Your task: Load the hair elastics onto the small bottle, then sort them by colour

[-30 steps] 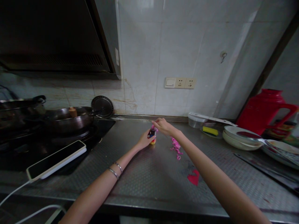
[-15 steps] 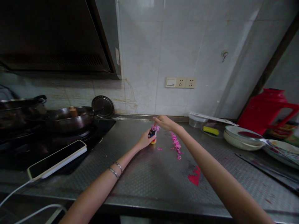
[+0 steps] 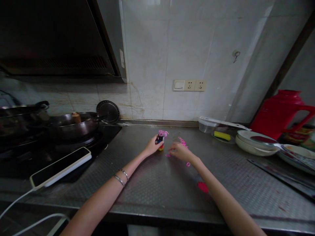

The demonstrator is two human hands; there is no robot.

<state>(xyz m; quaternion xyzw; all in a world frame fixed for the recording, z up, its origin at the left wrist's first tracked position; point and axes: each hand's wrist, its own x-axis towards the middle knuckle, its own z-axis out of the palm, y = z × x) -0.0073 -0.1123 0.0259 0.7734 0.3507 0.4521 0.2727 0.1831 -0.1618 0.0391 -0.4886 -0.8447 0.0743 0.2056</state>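
Note:
My left hand (image 3: 153,145) is wrapped round a small dark bottle (image 3: 160,139) with a yellow and red lower part, which stands upright on the metal counter. Pink curly strips (image 3: 162,133) stick out of its top. To the right, my right hand (image 3: 180,151) is low over the counter, fingers bent and apart, with nothing visible in them. Just off its fingertips lies a single pink strip (image 3: 167,155). A row of pink curls (image 3: 182,141) is partly hidden behind this hand. A red piece (image 3: 203,187) lies nearer me, partly covered by my right forearm.
On the left are a phone (image 3: 60,167) with a white cable and a pan (image 3: 73,126) on the stove. To the right stand a plastic tub (image 3: 207,126), a yellow sponge (image 3: 222,136), stacked bowls (image 3: 256,149), a red jug (image 3: 279,114) and a long dark blade (image 3: 278,177).
My right hand has moved from the top of the bottle down and right to the counter beside the loose pink strip. My left hand still holds the bottle in place.

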